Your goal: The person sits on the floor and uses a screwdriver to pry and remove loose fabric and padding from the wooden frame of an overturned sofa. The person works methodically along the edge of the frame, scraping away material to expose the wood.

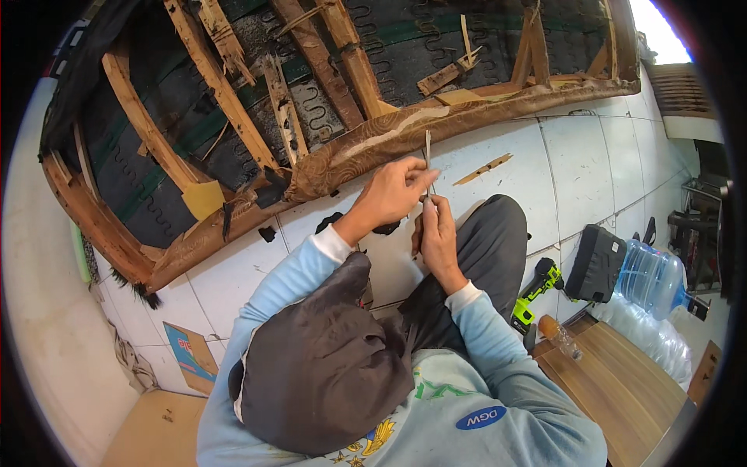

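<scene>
Slim silvery metal tool [427,144] at 1 o'clock; I see right hand [441,237] fingers clamped on its lower end, left hand [393,191] fingers at shaft, can't tell grip; brown-upholstered wooden frame [327,167] toward 11.

Left hand [394,188] forward, right hand [438,236] curled just behind, both forearms [292,272] angled inward

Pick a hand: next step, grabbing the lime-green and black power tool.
Right, likely: the right hand is nearer the lime-green and black power tool on that side; the left hand is farther off. Both are at a slim silver metal tool, so the right may need freeing.
</scene>
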